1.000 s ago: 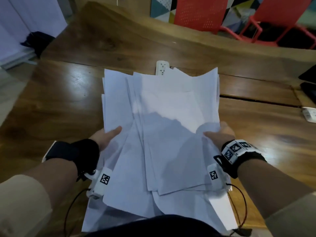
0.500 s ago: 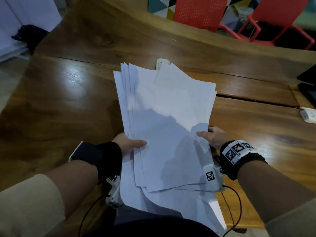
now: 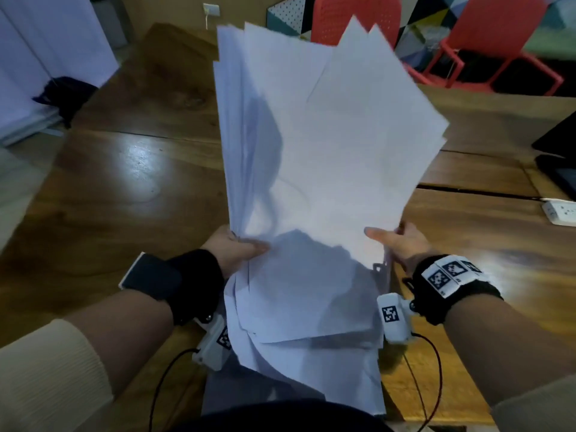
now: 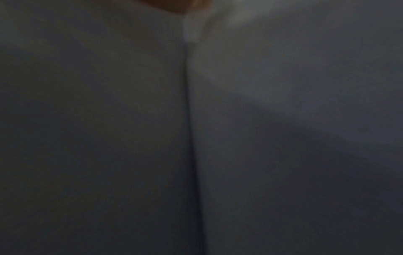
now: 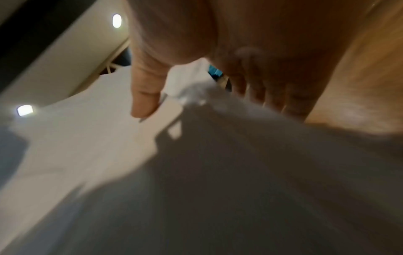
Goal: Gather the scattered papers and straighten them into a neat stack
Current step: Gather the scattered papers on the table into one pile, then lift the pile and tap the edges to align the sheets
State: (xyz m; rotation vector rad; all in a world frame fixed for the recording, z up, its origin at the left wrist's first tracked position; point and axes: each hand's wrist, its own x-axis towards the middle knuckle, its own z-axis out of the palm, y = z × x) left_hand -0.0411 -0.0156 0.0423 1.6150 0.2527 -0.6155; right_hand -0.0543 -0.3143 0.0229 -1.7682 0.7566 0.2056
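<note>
A loose bundle of white papers (image 3: 314, 157) is lifted off the wooden table and tilted up towards me, its sheets uneven at the top and bottom edges. My left hand (image 3: 237, 249) grips the bundle's left edge, thumb on top. My right hand (image 3: 396, 241) holds the right edge, thumb (image 5: 144, 101) lying on the top sheet and fingers (image 5: 272, 93) behind the papers (image 5: 196, 172). The lower ends of the sheets hang down over my lap. The left wrist view is dark and filled by paper (image 4: 283, 120).
The wooden table (image 3: 124, 188) stretches ahead with a seam across it. A white power strip (image 3: 559, 212) lies at the right edge, and a dark device (image 3: 558, 163) behind it. Red chairs (image 3: 486, 42) stand beyond the table. A dark bag (image 3: 65, 95) lies far left.
Both hands have raised the bundle from lying flat on the table to tilted up in the air. The sheets have drawn closer together. The white thing behind the papers is now hidden.
</note>
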